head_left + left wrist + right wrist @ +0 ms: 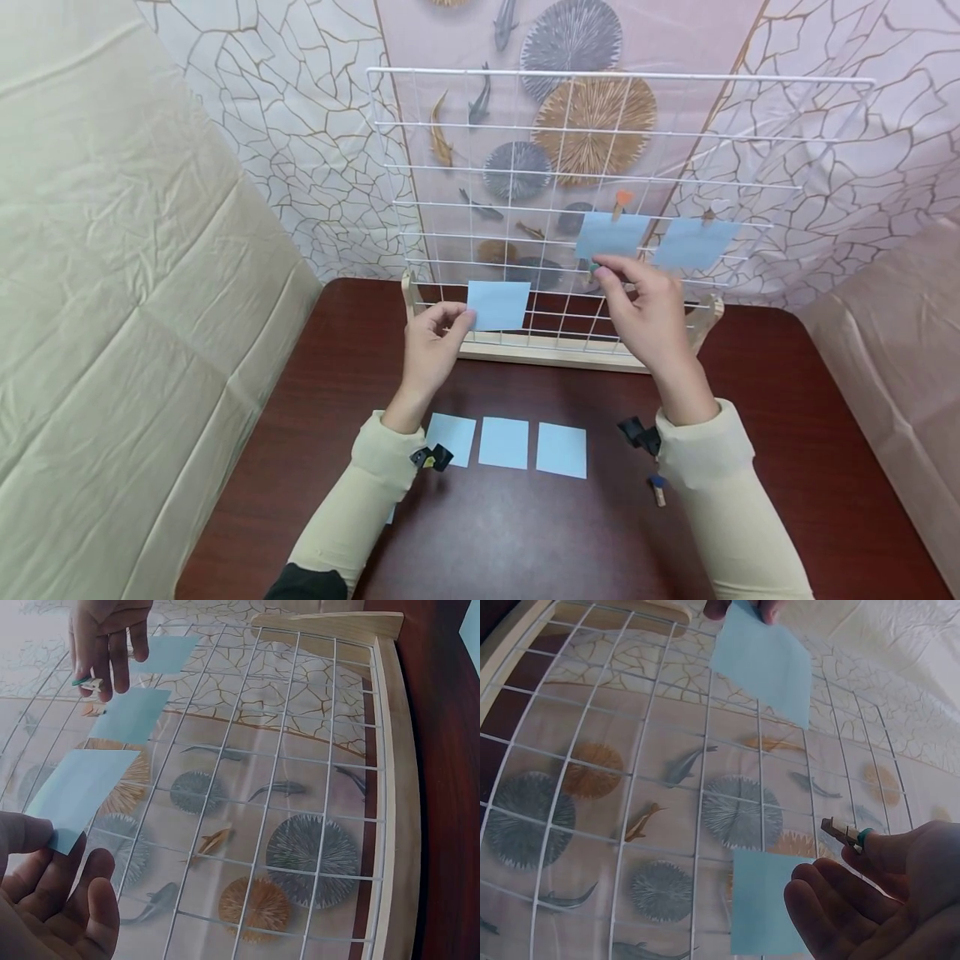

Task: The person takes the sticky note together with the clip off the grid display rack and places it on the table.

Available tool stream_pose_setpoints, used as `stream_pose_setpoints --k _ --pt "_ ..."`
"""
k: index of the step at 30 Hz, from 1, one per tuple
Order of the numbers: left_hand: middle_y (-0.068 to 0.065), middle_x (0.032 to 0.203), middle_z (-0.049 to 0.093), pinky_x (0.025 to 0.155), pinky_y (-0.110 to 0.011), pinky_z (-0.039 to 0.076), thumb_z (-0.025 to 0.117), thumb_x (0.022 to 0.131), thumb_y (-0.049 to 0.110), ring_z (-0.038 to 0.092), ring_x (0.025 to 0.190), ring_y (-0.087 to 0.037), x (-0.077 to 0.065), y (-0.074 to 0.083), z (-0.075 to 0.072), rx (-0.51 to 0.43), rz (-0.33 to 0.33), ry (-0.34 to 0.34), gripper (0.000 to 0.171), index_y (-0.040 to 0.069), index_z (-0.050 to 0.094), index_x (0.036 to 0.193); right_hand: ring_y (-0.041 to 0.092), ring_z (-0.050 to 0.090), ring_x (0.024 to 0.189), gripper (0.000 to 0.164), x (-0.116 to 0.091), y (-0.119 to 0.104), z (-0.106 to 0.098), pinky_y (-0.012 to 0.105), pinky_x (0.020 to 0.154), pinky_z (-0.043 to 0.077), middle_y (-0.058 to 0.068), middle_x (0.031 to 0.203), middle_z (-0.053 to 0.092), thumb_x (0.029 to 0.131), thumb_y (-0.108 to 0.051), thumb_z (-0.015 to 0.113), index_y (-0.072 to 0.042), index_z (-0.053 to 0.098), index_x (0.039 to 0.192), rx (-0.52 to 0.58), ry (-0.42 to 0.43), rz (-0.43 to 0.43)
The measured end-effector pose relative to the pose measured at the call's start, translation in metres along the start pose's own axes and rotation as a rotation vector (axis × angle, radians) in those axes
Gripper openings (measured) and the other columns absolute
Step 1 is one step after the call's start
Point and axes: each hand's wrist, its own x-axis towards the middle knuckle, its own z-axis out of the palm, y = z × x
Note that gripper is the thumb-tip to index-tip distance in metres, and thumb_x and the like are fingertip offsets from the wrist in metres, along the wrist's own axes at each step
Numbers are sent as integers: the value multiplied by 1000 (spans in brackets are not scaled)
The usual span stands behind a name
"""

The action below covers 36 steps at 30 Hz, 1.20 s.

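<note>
My left hand [435, 342] pinches a light blue paper square [499, 306] by its left edge, in front of the lower part of a white wire grid [555, 177]. Between the thumb and a finger of my right hand [651, 308] is a small wooden clothespin [843, 833] with a green end. That hand is just below a blue square [611, 233] fixed to the grid by a clothespin with an orange top [622, 204]. To its right hangs another blue square [696, 243], held by a clip with a pale top [708, 213].
On the dark table [495, 542] three blue squares lie in a row, among them the middle one [503, 442]; another peeks out by the left sleeve. A blue-topped clothespin [657, 491] lies near the right sleeve. The grid stands in a wooden base [555, 354] before a patterned cloth.
</note>
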Motion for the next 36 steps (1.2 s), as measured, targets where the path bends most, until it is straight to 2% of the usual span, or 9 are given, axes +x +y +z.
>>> stream_pose_setpoints --k 3,6,12,16,19,21,26,31,36 --pt "-18 92 76 73 -29 51 73 97 5 64 81 -9 -2 1 0 2 -14 4 12 -5 78 102 29 71 96 24 -4 2 -1 10 72 45 19 109 77 107 -8 62 2 75 124 -6 -4 13" --pt "-18 94 77 74 -31 53 74 97 5 66 83 -9 -5 1 -1 -4 -30 5 12 -4 79 103 30 71 98 23 -7 4 -2 9 75 45 19 108 77 107 -8 63 1 76 124 -12 5 17" --pt "-19 93 76 73 -24 50 75 96 4 64 81 -9 -9 -1 -4 -18 -40 16 11 -3 80 102 14 69 96 23 -11 8 -2 7 76 46 17 108 78 106 -8 64 -1 76 124 -17 14 19" --pt "-19 91 76 72 -23 49 74 98 4 63 81 -10 -11 -3 -7 -21 -31 12 10 -3 80 102 2 60 78 23 -14 10 -4 9 70 44 16 105 78 106 -7 63 -1 77 123 -30 19 15" --pt "-19 91 76 71 -23 48 73 98 3 63 81 -11 -13 -4 -8 -16 -28 7 10 -4 79 103 4 51 64 23 -17 11 -5 16 64 40 16 98 77 106 -7 63 -1 77 123 -45 16 14" --pt "-19 91 75 69 -23 47 73 98 3 61 79 -10 -15 -5 -9 -11 -29 6 11 -4 79 103 6 50 64 22 -19 12 -5 19 64 39 16 94 76 106 -7 63 0 77 122 -49 13 18" --pt "-21 91 74 66 -24 45 73 96 0 58 77 -8 -23 -7 -10 -3 -68 21 10 -7 78 101 3 55 72 21 -26 16 -6 18 69 41 14 93 76 106 -6 63 0 77 121 -58 0 34" --pt "-26 95 73 65 -21 43 71 96 -6 56 76 -9 -32 -9 -11 -3 -109 27 9 -12 75 100 1 55 70 22 -33 19 -7 16 67 41 15 92 76 106 -6 63 0 77 122 -57 -8 45" --pt "-31 99 71 65 -19 42 68 95 -12 54 73 -9 -37 11 -13 -33 -115 25 7 -17 73 96 -6 57 80 22 -37 22 -7 6 74 43 17 100 77 105 -5 63 1 76 122 -55 -5 42"
